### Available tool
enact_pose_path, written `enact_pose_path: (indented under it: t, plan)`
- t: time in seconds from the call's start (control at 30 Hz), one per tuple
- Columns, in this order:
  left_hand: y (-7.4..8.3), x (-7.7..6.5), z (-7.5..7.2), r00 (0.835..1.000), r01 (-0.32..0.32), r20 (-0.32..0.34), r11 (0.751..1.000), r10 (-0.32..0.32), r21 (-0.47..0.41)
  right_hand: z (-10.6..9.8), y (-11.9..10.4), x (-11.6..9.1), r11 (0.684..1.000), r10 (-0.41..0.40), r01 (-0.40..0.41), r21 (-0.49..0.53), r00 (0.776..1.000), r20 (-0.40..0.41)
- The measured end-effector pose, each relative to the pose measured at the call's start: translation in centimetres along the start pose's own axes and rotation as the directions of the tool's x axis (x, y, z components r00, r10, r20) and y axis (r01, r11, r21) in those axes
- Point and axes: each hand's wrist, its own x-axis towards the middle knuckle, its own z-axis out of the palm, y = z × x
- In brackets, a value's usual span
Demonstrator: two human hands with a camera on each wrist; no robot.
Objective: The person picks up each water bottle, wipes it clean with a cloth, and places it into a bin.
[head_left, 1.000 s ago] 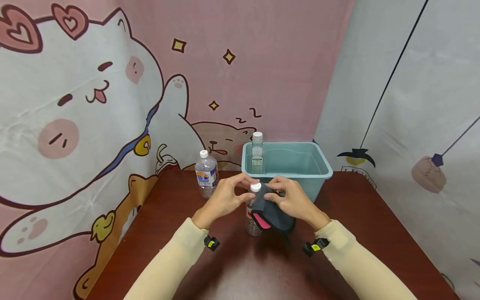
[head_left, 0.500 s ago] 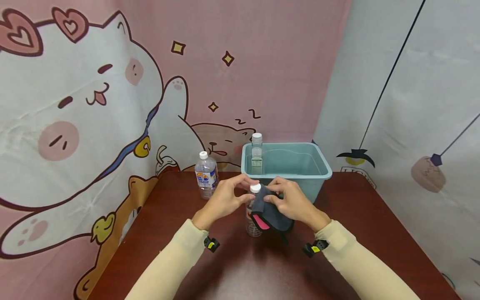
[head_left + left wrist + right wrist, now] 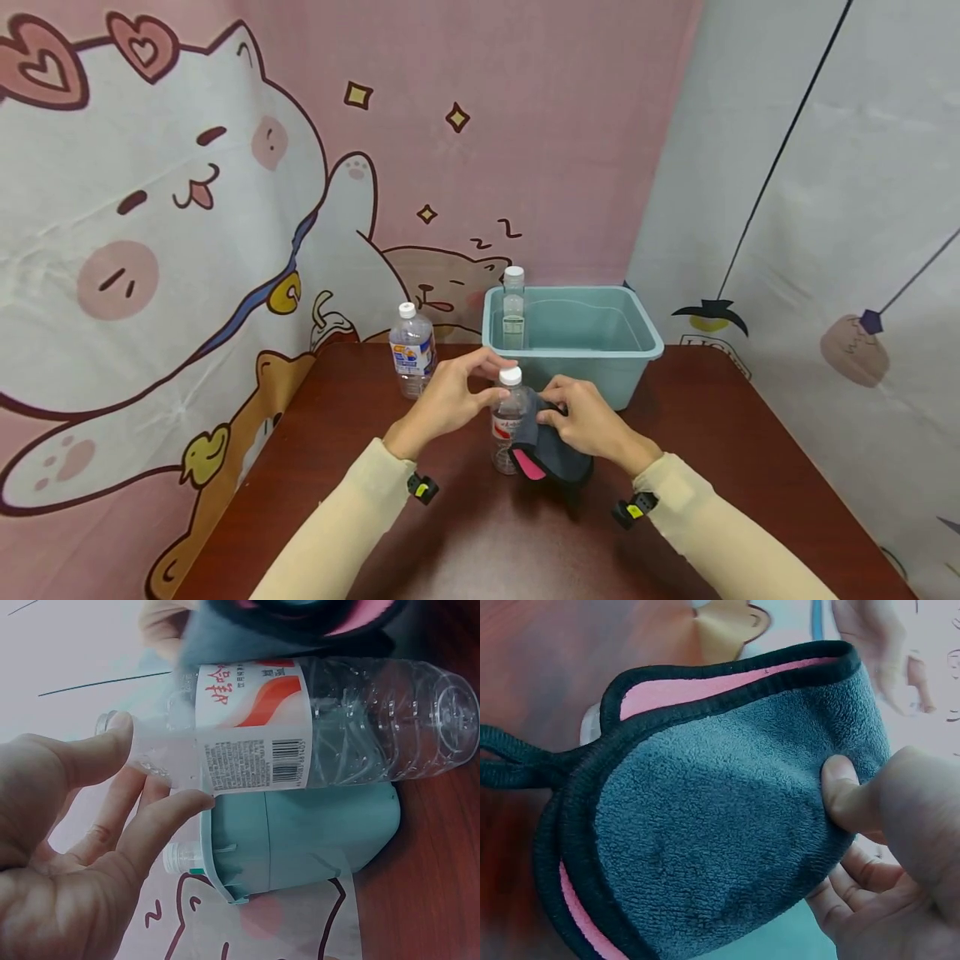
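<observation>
A clear plastic bottle with a white cap and a red-and-white label stands upright on the table at the middle of the head view. My left hand holds it by the cap and neck, thumb and fingers spread around the top, as the left wrist view shows. At its right side my right hand pinches a folded grey cleaning cloth with pink lining, black edging and a hanging loop. In the head view the cloth hangs down and overlaps the right side of the bottle, hiding part of its label.
Behind my hands stands a light blue-green plastic tub, with another white-capped bottle upright in its left end. A larger clear bottle with a blue-and-orange label stands on the brown table to the left. A cartoon-printed curtain hangs behind.
My right hand and the cloth have moved slightly down and to the right along the bottle, uncovering more of its label. The left hand has stayed at the bottle's top.
</observation>
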Motion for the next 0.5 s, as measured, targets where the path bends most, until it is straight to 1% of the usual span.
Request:
enact_pose_path:
  t: [0.17,0.5]
  plan:
    - [0.0,0.1,0.2,1.000,0.004,0.004,1.000,-0.004,0.000,1.3,1.4,-0.2,1.000,0.002,-0.001,-0.025,0.999,0.043]
    - [0.0,0.1,0.1,1.000,-0.001,0.005,1.000,0.001,-0.003,3.2,2.8,-0.7,0.997,-0.012,0.022,-0.071,0.991,0.135]
